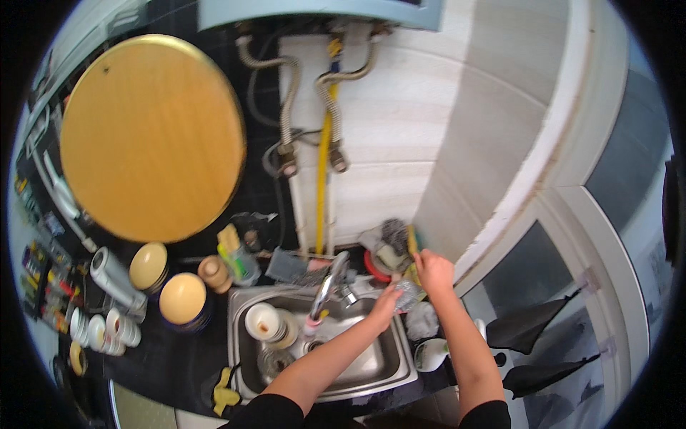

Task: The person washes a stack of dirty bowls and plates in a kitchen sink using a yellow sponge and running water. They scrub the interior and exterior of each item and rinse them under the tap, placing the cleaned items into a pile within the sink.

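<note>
Over the right rim of the steel sink (357, 372), my left hand (384, 307) is closed round a clear, ridged glass (407, 296). Just beyond it, my right hand (434, 273) is closed on a thin yellow handle (412, 240) that sticks up past the fingers. Its lower end lies by the glass, and I cannot make out its kind. The curved faucet (330, 286) stands left of my hands. A white cup (264, 322) and a glass (273, 362) sit in the left part of the sink.
Behind my hands is a red bowl (376, 266) with scrubbers. A crumpled plastic bag (421, 320) and a white bottle (431, 354) stand right of the sink. Yellow bowls (183, 299) and stacked white cups (123, 327) line the left counter, below a large round wooden board (152, 139).
</note>
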{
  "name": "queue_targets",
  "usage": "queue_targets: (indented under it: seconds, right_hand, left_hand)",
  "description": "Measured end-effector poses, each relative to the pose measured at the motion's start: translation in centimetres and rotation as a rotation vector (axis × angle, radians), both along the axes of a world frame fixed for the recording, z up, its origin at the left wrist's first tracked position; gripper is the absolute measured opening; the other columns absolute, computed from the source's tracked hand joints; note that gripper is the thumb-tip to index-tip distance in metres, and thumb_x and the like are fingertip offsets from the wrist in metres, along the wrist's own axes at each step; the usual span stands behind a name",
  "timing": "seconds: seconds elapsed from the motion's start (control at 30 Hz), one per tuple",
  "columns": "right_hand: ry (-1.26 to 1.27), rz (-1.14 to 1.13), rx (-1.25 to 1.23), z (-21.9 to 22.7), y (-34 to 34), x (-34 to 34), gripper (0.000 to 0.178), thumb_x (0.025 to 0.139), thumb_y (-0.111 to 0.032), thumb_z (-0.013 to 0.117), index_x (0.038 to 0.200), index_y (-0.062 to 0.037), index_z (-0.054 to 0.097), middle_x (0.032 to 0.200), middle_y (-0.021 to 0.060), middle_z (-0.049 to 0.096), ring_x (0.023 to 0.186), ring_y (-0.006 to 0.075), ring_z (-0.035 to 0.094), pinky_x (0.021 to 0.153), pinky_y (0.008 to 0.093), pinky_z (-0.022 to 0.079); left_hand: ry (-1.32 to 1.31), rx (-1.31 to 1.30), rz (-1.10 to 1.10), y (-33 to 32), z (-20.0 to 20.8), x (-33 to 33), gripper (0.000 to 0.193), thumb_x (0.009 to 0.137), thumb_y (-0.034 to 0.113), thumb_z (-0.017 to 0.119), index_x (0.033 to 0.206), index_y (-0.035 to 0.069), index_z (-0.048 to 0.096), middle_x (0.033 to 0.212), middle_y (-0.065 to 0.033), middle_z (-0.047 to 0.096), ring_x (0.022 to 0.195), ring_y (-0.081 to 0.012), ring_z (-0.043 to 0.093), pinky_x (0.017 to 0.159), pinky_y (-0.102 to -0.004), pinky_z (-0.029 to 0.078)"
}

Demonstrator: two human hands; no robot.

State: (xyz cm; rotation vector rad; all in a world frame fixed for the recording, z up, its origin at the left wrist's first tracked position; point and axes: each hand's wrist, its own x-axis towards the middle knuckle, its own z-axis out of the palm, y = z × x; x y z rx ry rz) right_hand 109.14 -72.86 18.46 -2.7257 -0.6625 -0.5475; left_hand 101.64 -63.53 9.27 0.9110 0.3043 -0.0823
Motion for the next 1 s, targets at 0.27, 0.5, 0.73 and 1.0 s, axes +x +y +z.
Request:
queue_targets:
  seconds: [0.27, 0.5, 0.73, 1.0]
  right_hand:
    - [1.205, 0.131, 1.047, -16.6, 4.3, -14.6, 0.051, 0.083, -0.033, 0.056, 0.126, -0.0117, 0.041, 0.106, 0.0105, 0.053, 0.089, 0.0173, 0.051, 0.07, 0.0275, 0.043]
    - [1.82, 0.067, 1.199, -24.8, 7.5, -21.7, 0.03, 0.089, -0.02, 0.047, 0.118, -0.0142, 0.046, 0.102, 0.0047, 0.054, 0.088, 0.0172, 0.056, 0.065, 0.0361, 0.053]
    - [1.499, -0.156, 0.941, -32.8, 8.5, -21.7, 0.023, 0.087, -0.017, 0.049, 0.109, -0.0142, 0.052, 0.089, 0.0018, 0.056, 0.074, 0.0134, 0.057, 0.053, 0.0318, 0.052]
    - [1.166, -0.092, 0.622, -35.3, 9.6, -22.2, 0.02, 0.082, -0.015, 0.056, 0.101, -0.0085, 0.058, 0.074, 0.0012, 0.057, 0.066, 0.0103, 0.052, 0.059, 0.0251, 0.045]
  left_hand:
    - [0.076, 0.218, 0.197, 3.3, -9.4, -12.0, 0.025, 0.085, 0.018, 0.046, 0.107, 0.007, 0.051, 0.092, -0.0064, 0.057, 0.088, -0.0174, 0.053, 0.079, -0.0287, 0.04]
    - [0.088, 1.241, 0.326, 8.3, -17.4, -21.3, 0.025, 0.074, 0.022, 0.059, 0.093, 0.006, 0.056, 0.094, -0.0127, 0.058, 0.091, -0.0304, 0.051, 0.08, -0.0413, 0.036]
    - [0.399, 1.377, 0.487, 18.8, -17.4, -28.1, 0.047, 0.065, 0.007, 0.064, 0.107, 0.001, 0.043, 0.11, -0.0209, 0.045, 0.102, -0.0376, 0.042, 0.087, -0.0421, 0.034]
    - [0.651, 1.305, 0.292, 22.9, -32.7, -32.1, 0.027, 0.07, 0.015, 0.054, 0.091, -0.001, 0.048, 0.083, -0.0244, 0.059, 0.083, -0.0416, 0.056, 0.074, -0.0477, 0.043]
